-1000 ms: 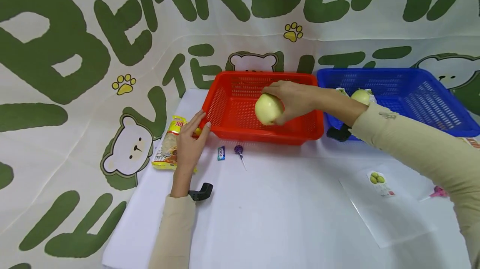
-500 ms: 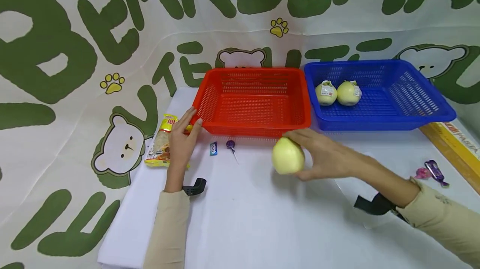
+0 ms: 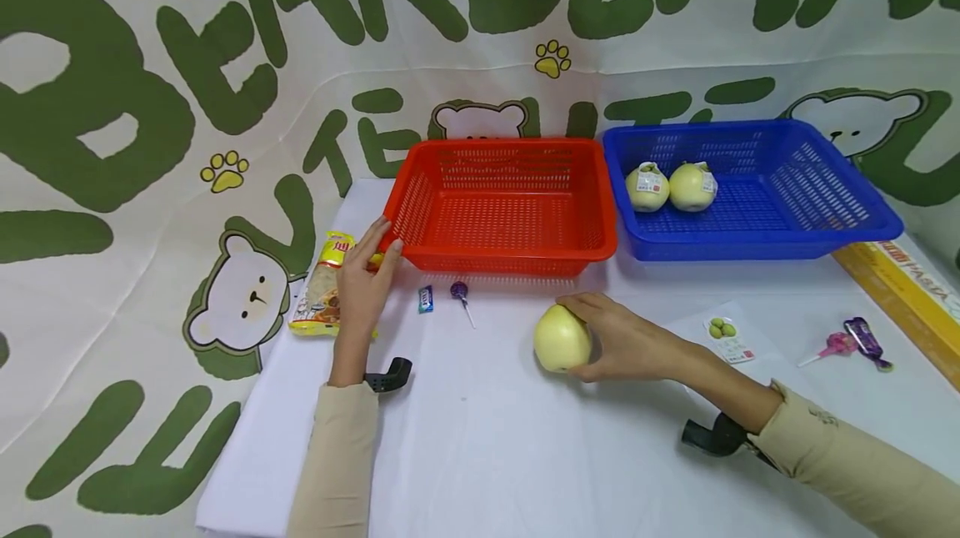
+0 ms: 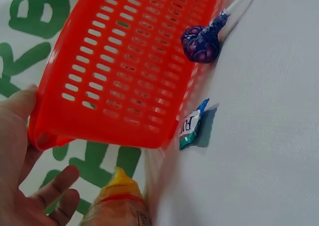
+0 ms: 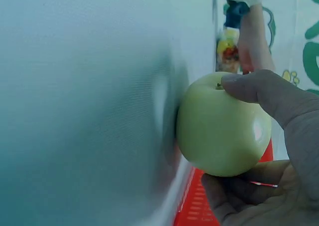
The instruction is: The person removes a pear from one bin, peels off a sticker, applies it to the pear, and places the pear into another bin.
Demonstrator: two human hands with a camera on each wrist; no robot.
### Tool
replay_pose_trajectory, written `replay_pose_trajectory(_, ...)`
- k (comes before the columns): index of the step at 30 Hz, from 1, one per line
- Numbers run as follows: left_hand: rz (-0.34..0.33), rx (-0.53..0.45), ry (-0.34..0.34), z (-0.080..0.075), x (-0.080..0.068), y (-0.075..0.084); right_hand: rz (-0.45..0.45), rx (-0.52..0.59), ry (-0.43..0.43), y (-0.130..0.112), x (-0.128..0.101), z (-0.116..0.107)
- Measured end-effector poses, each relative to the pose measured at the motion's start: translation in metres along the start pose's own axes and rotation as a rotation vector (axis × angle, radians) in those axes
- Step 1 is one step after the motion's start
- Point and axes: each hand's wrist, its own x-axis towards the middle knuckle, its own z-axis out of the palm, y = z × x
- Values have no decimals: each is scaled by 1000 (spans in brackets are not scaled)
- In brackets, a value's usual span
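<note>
My right hand (image 3: 630,339) holds a pale yellow-green apple (image 3: 562,339) low at the white tabletop, in front of the red basket (image 3: 510,261). In the right wrist view the thumb (image 5: 244,86) lies by the stem of the apple (image 5: 224,131), with the fingers on its opposite side. My left hand (image 3: 365,284) grips the near left corner of the red basket. The left wrist view has the thumb (image 4: 22,102) at the rim of the basket (image 4: 99,121) and the other fingers partly hidden behind it. Nothing lies inside the red basket.
A blue basket (image 3: 757,248) with two labelled apples (image 3: 692,188) stands right of the red one. Around lie a yellow snack bag (image 3: 318,304), a small candy (image 3: 426,299), a purple lollipop (image 3: 460,292), a clear bag (image 3: 723,329), a pink lollipop (image 3: 838,344) and a yellow box (image 3: 900,296).
My right hand has brought the apple out from over the red basket, down to the tabletop in front of it. My left hand stays at the basket's corner.
</note>
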Motion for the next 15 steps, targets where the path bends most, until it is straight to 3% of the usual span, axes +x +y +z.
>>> replay_pose_trajectory(2,14,-1,13,4,2,2,15,12,-6,3,-2,-1)
replay_pose_trajectory(5,57,-3,89,10,4,11,30,28,-22,6,-6,-3)
replay_pose_trajectory(8,133,-8,193,14,0,33,52,38,-39,8,-10,-10)
replay_pose_trajectory(10,213,-18,213,20,-7,54,60,42,-42,10,-14,-17)
replay_pose_trajectory(12,322,-46,179,30,-18,77,61,46,-29,12,-20,-27)
replay_pose_trajectory(15,489,-103,43,53,-41,111,42,40,29,19,-31,-41)
